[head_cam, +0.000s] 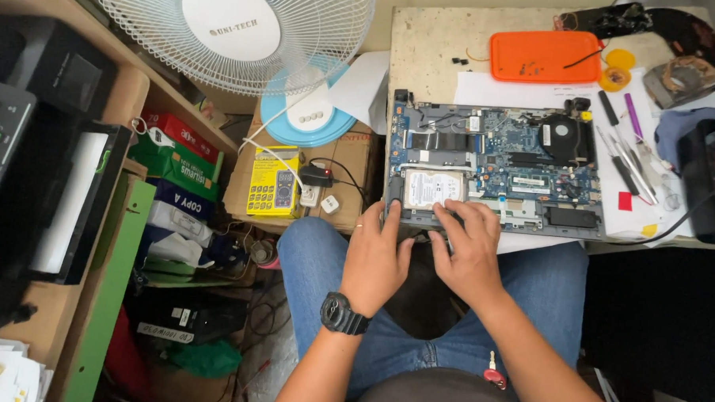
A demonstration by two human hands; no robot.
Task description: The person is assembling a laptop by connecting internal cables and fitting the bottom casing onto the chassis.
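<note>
The drive [431, 188] sits in the near-left corner of the opened laptop [495, 168], which lies at the table [431, 40] edge above the person's lap. The left hand [375, 256] rests fingers-down on the laptop's left edge; the right hand [470, 248] presses just below the drive — whether either pinches anything I cannot tell, the fingertips being hidden. A hard pull could strain the drive's connector, or a slip could drag fingers over the bare board. Screwdrivers [625, 156] lie to the right; the orange tray [546, 56] beyond — knocked, its screws scatter.
</note>
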